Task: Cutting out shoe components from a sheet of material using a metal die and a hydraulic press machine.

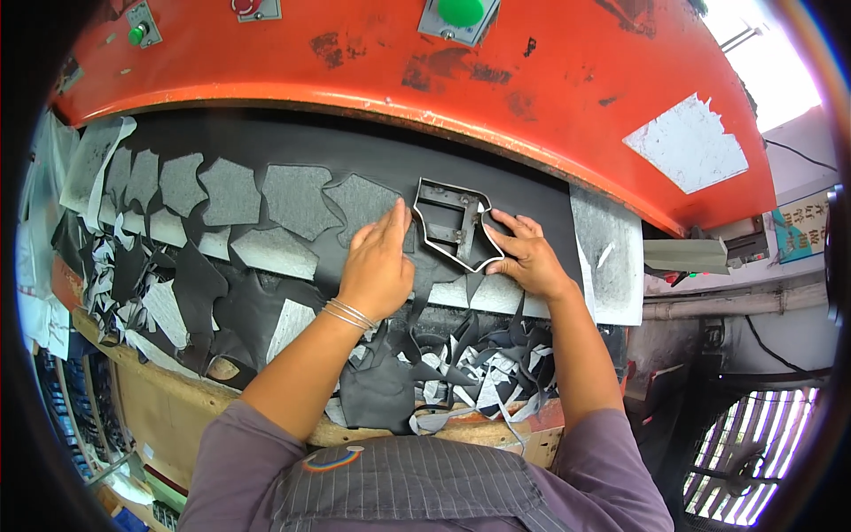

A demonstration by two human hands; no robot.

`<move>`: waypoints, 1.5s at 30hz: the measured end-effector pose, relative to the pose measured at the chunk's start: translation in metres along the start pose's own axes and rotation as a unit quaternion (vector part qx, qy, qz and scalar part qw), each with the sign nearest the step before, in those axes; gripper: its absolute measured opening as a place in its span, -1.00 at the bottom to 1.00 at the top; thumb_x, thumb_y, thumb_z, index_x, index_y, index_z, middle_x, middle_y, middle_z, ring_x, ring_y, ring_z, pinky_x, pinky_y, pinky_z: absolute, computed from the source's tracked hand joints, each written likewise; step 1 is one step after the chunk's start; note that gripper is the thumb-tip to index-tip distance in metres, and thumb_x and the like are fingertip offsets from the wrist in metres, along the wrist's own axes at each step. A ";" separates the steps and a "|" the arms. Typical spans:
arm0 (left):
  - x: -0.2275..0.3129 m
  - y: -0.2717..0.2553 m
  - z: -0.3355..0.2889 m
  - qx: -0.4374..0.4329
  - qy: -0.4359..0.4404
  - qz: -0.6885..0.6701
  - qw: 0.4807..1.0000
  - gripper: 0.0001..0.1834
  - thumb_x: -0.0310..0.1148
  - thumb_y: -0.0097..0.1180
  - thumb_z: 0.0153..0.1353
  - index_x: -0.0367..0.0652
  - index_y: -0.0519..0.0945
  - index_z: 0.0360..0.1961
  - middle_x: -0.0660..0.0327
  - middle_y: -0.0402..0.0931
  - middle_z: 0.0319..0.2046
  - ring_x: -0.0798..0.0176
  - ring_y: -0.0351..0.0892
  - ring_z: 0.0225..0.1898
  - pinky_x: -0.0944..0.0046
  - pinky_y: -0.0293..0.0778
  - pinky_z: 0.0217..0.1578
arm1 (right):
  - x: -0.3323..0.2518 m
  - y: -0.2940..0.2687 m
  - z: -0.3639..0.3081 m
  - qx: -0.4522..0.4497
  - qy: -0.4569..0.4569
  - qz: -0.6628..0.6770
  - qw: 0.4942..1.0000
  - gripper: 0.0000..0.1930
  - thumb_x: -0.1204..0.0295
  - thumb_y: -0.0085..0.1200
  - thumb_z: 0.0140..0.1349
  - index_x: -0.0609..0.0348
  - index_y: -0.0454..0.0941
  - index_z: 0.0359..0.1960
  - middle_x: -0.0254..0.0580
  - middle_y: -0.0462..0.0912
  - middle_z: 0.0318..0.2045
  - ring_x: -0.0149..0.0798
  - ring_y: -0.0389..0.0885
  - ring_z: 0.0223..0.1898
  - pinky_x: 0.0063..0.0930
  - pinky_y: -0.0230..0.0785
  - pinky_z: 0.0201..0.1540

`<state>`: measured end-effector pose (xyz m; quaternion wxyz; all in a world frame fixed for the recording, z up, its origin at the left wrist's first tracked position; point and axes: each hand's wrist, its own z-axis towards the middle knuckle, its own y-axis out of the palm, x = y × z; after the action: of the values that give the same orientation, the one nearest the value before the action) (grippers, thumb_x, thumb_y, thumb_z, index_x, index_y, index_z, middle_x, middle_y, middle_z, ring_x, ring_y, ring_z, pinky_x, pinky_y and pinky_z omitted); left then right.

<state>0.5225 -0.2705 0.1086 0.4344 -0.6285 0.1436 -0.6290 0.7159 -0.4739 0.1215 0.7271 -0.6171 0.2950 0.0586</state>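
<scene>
A metal cutting die [467, 232] with a shaped outline and inner crossbars lies on a black leather-like sheet [532, 191]. My right hand [529, 259] holds its right edge, the thumb low and the fingers higher up. My left hand [379, 266] rests palm down just left of the die, its fingers stretched out on the sheet. Partly under that hand is a grey cut-out shape [359, 197]. More grey cut shapes [232, 191] of similar outline run in a row to the left.
An orange machine beam [372, 62] spans the far side, with a large green button [461, 11] on it. Black and white scraps [479, 377] heap along the near edge. More offcuts [199, 284] pile at the left. A white board [612, 257] shows at the right.
</scene>
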 end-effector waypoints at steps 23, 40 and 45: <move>-0.147 -0.365 0.053 0.661 -0.019 -0.091 0.745 -0.16 0.02 -0.14 0.36 -0.44 -0.09 0.37 -0.22 -0.13 0.39 -0.02 -0.12 0.44 0.11 -0.12 0.37 | -0.229 -0.081 0.101 0.357 0.022 0.161 0.920 -0.57 0.40 0.31 0.09 0.24 0.43 -0.05 -0.21 0.58 -0.49 -0.37 0.55 -0.46 -0.50 0.44 -0.34; 0.014 -0.142 -0.164 -0.068 0.089 0.047 0.993 -0.78 -0.16 0.24 0.03 -0.08 0.69 -0.43 0.19 0.59 -0.43 0.11 0.55 -0.34 0.16 0.49 -0.31 | -0.260 0.054 -0.080 -0.009 0.071 -0.096 0.993 -0.50 0.14 0.34 -0.11 0.15 0.51 -0.18 -0.13 0.52 -0.25 -0.06 0.50 -0.15 -0.26 0.39 -0.13; 0.023 -0.124 -0.158 -0.020 0.064 0.077 0.995 -0.76 -0.15 0.24 -0.01 -0.11 0.67 -0.53 0.19 0.52 -0.53 0.10 0.51 -0.40 0.14 0.46 -0.38 | -0.246 0.054 -0.081 0.045 0.056 -0.097 0.993 -0.54 0.31 0.40 -0.26 0.13 0.56 -0.24 -0.16 0.50 -0.35 -0.08 0.50 -0.27 -0.27 0.39 -0.22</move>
<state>0.3367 -0.2728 0.1870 0.4591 -0.5824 0.2315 -0.6296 0.4615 -0.4679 0.1926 0.7390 -0.6114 0.2766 -0.0599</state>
